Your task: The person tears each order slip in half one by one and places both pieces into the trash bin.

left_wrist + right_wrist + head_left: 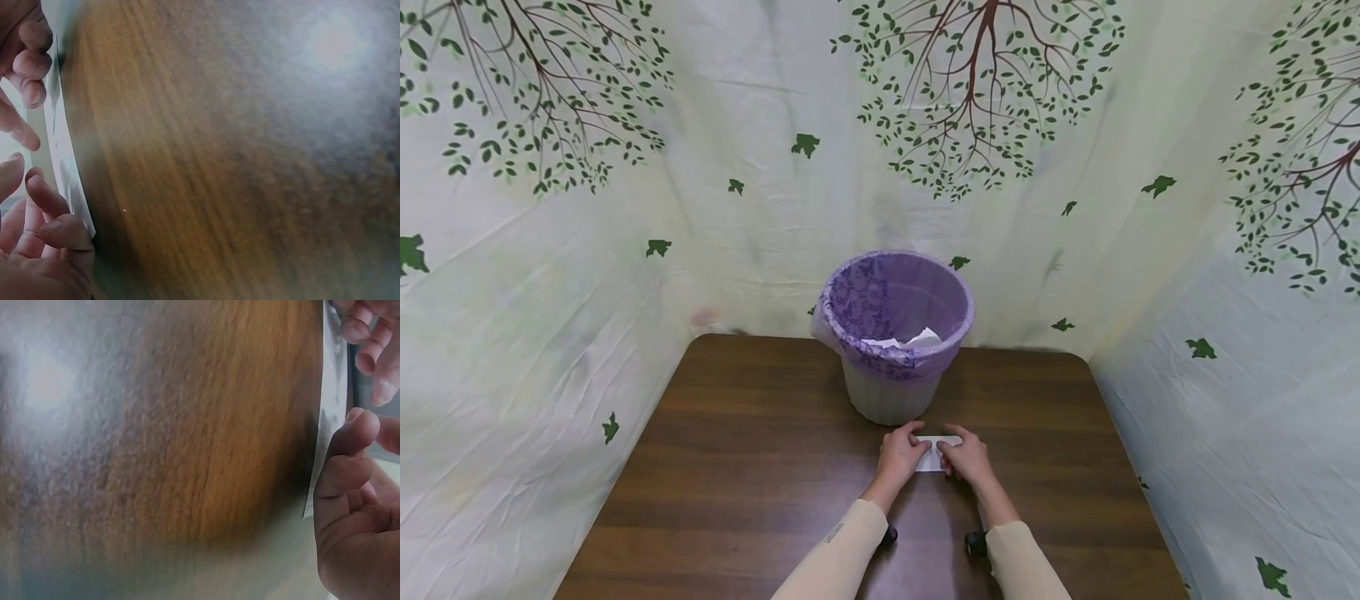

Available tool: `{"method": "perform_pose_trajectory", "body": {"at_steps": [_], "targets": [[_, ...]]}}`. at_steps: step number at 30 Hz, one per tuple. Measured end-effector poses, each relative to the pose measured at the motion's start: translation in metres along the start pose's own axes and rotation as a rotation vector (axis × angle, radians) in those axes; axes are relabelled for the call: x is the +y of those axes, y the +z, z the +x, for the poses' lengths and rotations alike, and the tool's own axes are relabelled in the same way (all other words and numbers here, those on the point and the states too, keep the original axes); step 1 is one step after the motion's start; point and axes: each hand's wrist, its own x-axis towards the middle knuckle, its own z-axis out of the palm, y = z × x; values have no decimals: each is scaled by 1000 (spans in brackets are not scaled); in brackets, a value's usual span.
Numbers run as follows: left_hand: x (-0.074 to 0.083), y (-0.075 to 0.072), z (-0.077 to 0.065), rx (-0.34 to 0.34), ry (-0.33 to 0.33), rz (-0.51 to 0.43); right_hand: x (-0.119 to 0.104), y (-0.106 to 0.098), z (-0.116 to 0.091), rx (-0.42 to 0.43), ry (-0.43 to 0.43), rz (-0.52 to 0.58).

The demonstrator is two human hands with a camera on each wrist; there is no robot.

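Note:
A small white sheet of paper spans the gap between the two hands, in front of the bin. My left hand holds its left side, the thumb over the sheet and the fingers curled. At the right side my right hand grips it likewise, thumb pointing inward. In the left wrist view the paper appears as a thin strip close over the wood, past the curled fingers. The right wrist view shows the paper nearly edge-on too, beside the bent fingers.
A waste bin lined with a purple bag stands just beyond the hands, white paper pieces inside. The brown wooden table ends at a curtain printed with leaves and branches, which also hangs along both sides.

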Motion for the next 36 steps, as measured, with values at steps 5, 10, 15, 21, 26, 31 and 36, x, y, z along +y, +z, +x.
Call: {"method": "perform_pose_trajectory", "body": {"at_steps": [5, 10, 15, 21, 26, 31, 36], "targets": [[0, 2, 1, -8, -4, 82, 3, -1, 2, 3, 8, -14], [-1, 5, 2, -26, 24, 208, 3, -1, 3, 18, 5, -43], [-4, 9, 4, -42, 41, 294, 3, 0, 3, 39, -12, -85], [-4, 10, 0, -49, 52, 313, 4, 2, 1, 52, -26, -127], [-2, 9, -1, -43, 53, 324, 5, 2, 1, 43, -28, -131], [-3, 10, -3, -9, 62, 317, 6, 3, 0, 33, -20, -136], [-5, 12, -5, 29, 83, 299, 4, 3, -2, 25, -35, -115]]}}
